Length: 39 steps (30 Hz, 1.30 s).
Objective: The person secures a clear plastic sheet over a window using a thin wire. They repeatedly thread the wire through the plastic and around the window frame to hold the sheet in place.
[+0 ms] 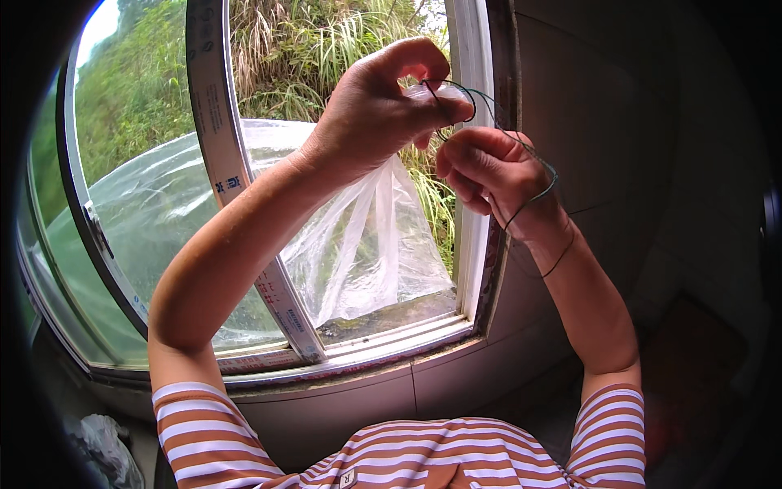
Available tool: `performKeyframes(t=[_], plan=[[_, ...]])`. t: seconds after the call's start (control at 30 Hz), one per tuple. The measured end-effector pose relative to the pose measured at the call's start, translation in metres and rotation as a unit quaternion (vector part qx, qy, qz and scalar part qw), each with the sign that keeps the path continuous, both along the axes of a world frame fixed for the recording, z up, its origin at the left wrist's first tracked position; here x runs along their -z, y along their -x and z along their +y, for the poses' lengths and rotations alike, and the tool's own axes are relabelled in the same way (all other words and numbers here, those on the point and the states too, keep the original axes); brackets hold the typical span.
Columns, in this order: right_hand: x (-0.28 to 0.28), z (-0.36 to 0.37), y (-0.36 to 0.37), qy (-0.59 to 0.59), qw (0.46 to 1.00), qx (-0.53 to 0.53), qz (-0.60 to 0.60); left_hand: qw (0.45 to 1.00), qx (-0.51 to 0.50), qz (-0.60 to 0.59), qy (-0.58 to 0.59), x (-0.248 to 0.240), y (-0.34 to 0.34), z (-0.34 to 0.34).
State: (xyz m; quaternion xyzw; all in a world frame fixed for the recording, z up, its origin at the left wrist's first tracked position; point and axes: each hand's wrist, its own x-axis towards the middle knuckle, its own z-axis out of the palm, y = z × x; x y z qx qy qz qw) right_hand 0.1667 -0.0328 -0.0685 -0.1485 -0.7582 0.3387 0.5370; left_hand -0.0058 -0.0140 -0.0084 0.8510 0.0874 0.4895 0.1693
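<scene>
My left hand (375, 110) is raised in front of the window and pinches the gathered neck of a clear plastic bag (371, 244). The bag hangs down from it and spreads over the sill. My right hand (489, 171) is just beside it, fingers curled around a thin dark string (521, 147). The string loops from the bag's neck over my right hand and trails down past the wrist.
A white-framed sliding window (220, 163) stands open ahead, with tall grass and bushes (326, 49) outside. A grey tiled wall (635, 163) rises on the right. A crumpled pale bag (106, 448) lies low at the left.
</scene>
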Motion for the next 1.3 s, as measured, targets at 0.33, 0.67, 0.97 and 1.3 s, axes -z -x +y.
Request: performKeyframes(t=[0.33, 0.67, 0.97, 1.3], plan=[[0.004, -0.002, 0.019, -0.606, 0.682, 0.41, -0.004, 0.999, -0.023, -0.016, 0.024, 0.003, -0.006, -0.003], [-0.011, -0.004, 0.016, -0.516, 0.796, 0.307, 0.07, 0.953, 0.192, 0.082, 0.22, -0.011, 0.017, 0.0], [-0.011, -0.009, 0.016, -0.395, 0.853, 0.32, 0.121, 0.987, 0.115, 0.089, 0.072, -0.004, 0.018, -0.008], [-0.018, -0.024, 0.002, -0.307, 0.928, 0.169, 0.126, 0.995, 0.061, 0.047, 0.058, -0.002, 0.014, -0.011]])
